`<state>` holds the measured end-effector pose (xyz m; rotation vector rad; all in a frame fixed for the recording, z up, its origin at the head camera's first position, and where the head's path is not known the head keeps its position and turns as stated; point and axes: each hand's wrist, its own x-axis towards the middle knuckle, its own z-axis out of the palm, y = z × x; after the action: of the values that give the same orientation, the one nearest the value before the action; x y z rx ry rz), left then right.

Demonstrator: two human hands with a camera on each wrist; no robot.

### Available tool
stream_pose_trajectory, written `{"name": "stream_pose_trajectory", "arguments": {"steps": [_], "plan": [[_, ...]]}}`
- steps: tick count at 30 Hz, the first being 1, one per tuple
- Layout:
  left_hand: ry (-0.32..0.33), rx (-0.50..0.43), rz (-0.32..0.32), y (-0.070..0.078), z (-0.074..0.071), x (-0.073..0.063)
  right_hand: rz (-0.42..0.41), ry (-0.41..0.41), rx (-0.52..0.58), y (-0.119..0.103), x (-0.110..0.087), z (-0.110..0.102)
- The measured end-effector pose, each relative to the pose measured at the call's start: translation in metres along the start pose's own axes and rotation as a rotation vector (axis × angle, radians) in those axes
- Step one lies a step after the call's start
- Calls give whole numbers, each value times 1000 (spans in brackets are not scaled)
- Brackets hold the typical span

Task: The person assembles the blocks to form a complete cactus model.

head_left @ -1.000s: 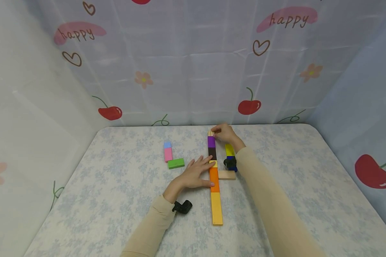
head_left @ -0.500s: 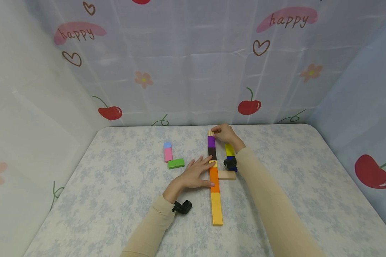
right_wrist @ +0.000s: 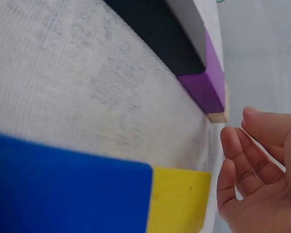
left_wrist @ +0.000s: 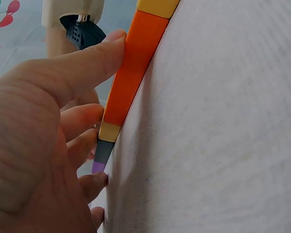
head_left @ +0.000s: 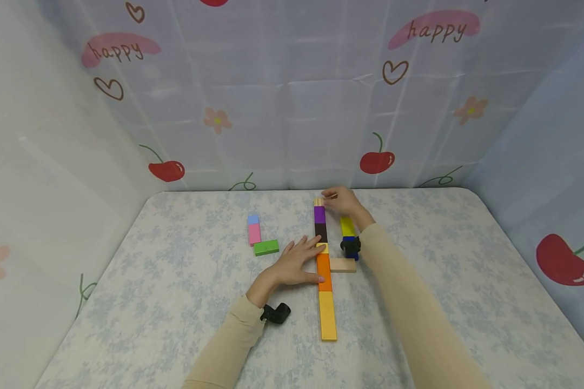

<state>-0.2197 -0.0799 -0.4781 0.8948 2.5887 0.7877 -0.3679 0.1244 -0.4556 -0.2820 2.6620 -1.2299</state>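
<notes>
While pale sheets point(head_left: 292, 129) printed with cherries point(head_left: 377, 162) and flowers point(head_left: 471, 110) hung beyond the far edge and along both sides, a table point(head_left: 151, 324) with a mottled blue-grey pattern and rounded far corners stretched between them. A straight row of blocks point(head_left: 324, 270) ran away from the person: a long yellow block point(head_left: 328, 316), an orange block point(head_left: 324, 262), a small yellow block point(head_left: 325, 249), a black block point(head_left: 320, 229), a purple block point(head_left: 319, 215) and, at the far end, a pale block point(head_left: 318, 202). A plain wooden block point(head_left: 343, 265) extended rightward from the row; beyond it lay a blue block point(right_wrist: 63, 189) and a yellow block point(right_wrist: 179, 196), end to end. Well left of the row were a green block point(head_left: 266, 247), a pink block point(head_left: 254, 234) and a light-blue block point(head_left: 253, 219).

The left hand point(head_left: 292, 267) was spread, its thumb against the orange block, gripping nothing. The right hand point(head_left: 342, 202), fingers loosely bent and thumb apart, held nothing just beside the pale block.

Compared with 0.5 s earlier, the right hand had shifted slightly rightward, uncovering more of the pale block; the left hand and the blocks looked unmoved.
</notes>
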Motion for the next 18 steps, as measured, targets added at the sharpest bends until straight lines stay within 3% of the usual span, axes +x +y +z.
{"name": "stream_pose_trajectory", "arguments": {"steps": [8,18], "plan": [[-1,-1,-5,1,0,0,-87,48,16,-7,-18,-15],[-3,6,-15,0,1,0,-193,131,-14,-3,-61,-26]]}}
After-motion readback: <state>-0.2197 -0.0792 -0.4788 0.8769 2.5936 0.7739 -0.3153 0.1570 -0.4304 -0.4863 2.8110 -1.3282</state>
